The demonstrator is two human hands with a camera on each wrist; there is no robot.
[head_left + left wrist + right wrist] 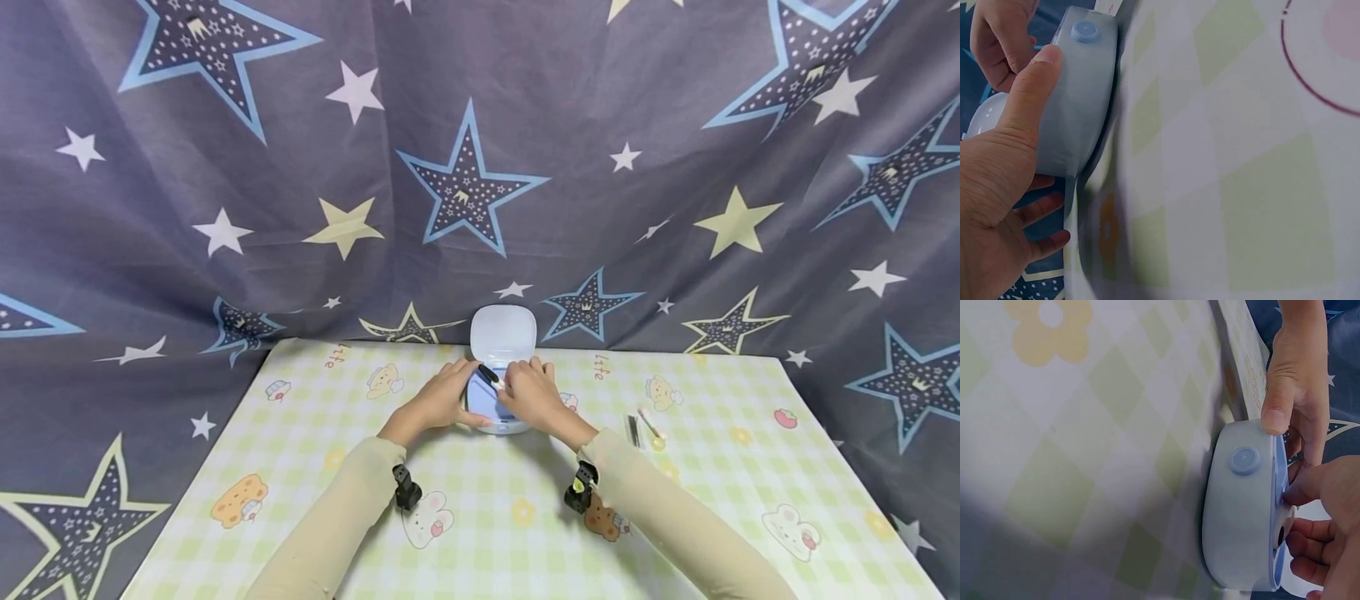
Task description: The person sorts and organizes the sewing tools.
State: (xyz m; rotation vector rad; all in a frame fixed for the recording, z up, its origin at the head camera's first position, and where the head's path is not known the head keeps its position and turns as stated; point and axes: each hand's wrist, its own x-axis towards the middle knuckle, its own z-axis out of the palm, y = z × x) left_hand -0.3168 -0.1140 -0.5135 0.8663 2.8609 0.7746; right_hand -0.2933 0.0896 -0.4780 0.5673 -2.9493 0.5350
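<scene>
A small white box with a blue inside [483, 403] stands with its pale lid [503, 333] raised at the back; a round blue button [1245, 460] is on its front wall. My left hand [438, 397] holds the box at its left side, the thumb on the front rim. Over the box, my right hand [534, 393] pinches a slim thing with a black end [489, 373] and a whitish part; its kind is unclear. In the right wrist view, the fingers of my right hand [1329, 531] are curled at the box's opening, hiding part of the inside.
On the table [480, 517], right of the box, lie some thin dark sticks [633, 431] and a slender light stick [651, 423] beside a small yellow round thing [658, 443]. A starry dark curtain [420, 283] hangs along the table's back edge.
</scene>
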